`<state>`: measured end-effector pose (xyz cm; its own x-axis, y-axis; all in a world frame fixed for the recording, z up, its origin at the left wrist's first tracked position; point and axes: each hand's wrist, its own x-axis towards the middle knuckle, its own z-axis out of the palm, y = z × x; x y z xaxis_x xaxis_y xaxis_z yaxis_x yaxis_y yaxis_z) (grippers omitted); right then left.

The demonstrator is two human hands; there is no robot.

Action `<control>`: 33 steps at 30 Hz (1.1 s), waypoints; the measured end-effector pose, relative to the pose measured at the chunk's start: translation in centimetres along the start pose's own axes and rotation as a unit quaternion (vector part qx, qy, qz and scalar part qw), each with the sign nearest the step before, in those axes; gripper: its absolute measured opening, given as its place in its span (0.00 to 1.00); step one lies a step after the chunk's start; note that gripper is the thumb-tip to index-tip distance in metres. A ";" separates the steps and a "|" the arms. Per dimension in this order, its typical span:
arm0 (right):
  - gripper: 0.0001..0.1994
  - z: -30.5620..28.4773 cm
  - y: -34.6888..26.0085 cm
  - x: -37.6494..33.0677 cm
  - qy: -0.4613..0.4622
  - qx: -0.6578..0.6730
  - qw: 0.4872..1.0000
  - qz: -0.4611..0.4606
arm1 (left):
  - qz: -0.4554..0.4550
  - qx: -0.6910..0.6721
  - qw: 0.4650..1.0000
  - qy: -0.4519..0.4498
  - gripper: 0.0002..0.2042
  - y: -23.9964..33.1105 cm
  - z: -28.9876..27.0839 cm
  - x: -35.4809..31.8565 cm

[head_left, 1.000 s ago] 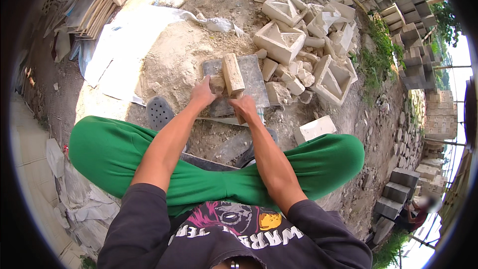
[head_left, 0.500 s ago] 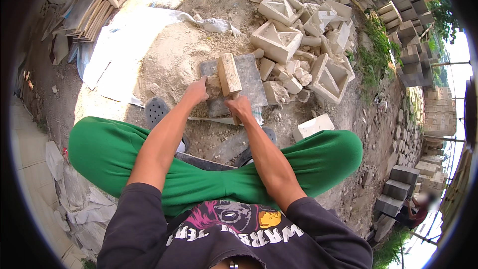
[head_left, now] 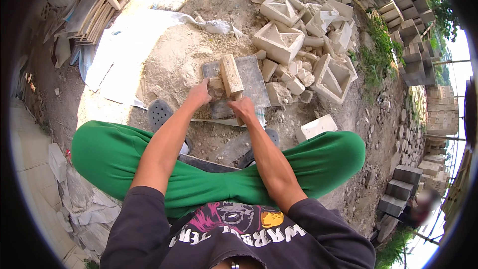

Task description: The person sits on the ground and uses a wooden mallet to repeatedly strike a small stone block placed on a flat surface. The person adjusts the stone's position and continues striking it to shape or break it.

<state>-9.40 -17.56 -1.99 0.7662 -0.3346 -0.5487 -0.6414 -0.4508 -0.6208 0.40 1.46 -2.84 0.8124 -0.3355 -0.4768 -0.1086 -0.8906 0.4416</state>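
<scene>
My right hand [head_left: 242, 108] is closed around the handle of a wooden mallet. The blocky pale mallet head [head_left: 230, 75] points away from me, above a dark flat slab [head_left: 255, 80] on the ground. Just left of the head, my left hand [head_left: 200, 93] grips a rough tan lump of stone [head_left: 215, 88] against the slab. The mallet head overlaps the lump's right side, and I cannot tell whether they touch. Part of the lump is hidden by my fingers.
Broken pale stone pieces and hollow square blocks [head_left: 279, 43] are heaped right of the slab. A white block [head_left: 316, 127] lies near my right knee. White sheeting [head_left: 122, 50] covers ground at the left, by stacked boards [head_left: 92, 20]. A blurred person [head_left: 422, 208] is far right.
</scene>
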 end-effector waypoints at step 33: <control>0.14 -1.9 -2.9 -1.6 0.032 0.045 0.998 -0.038 | -0.041 -0.087 0.995 0.028 0.39 0.5 -0.1 -2.1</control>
<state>-8.75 -17.30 1.75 0.8119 -0.3558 -0.4629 -0.5801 -0.4025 -0.7082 -1.33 1.76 -1.54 0.8461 -0.2421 -0.4749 0.0558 -0.8458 0.5305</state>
